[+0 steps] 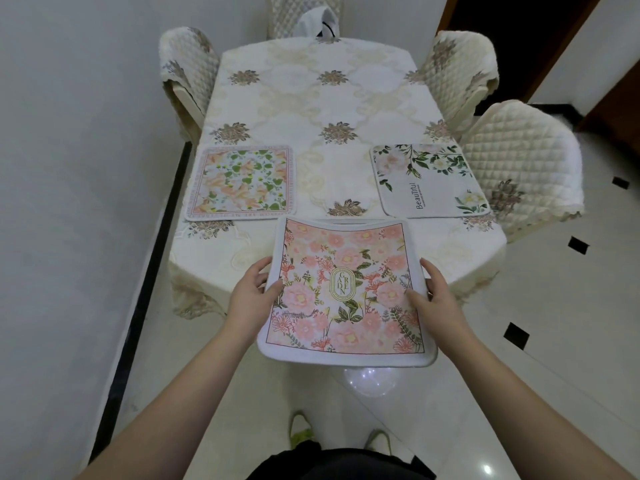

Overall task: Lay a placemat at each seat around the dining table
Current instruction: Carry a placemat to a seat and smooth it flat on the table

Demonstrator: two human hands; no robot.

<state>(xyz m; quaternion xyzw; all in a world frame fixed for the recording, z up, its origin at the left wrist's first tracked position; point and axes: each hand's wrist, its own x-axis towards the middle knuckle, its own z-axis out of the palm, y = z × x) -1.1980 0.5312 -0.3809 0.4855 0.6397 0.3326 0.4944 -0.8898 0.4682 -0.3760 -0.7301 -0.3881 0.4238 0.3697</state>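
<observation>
I hold a pink floral placemat [346, 289] marked "GARDEN" flat over the near edge of the dining table [322, 105]. My left hand [254, 292] grips its left edge, thumb on top. My right hand [434, 296] grips its right edge the same way. On the cream tablecloth lie two more mats: an orange-and-green floral placemat [242, 183] at the left side, and a white placemat with green leaves [429, 180] reading "Beautiful" at the right side.
Quilted cream chairs stand at the far left [187, 71], far end [304, 15], and two on the right [460, 67] [523, 168]. A white wall with a black skirting strip [149, 271] runs close along the left. Glossy tiled floor lies to the right.
</observation>
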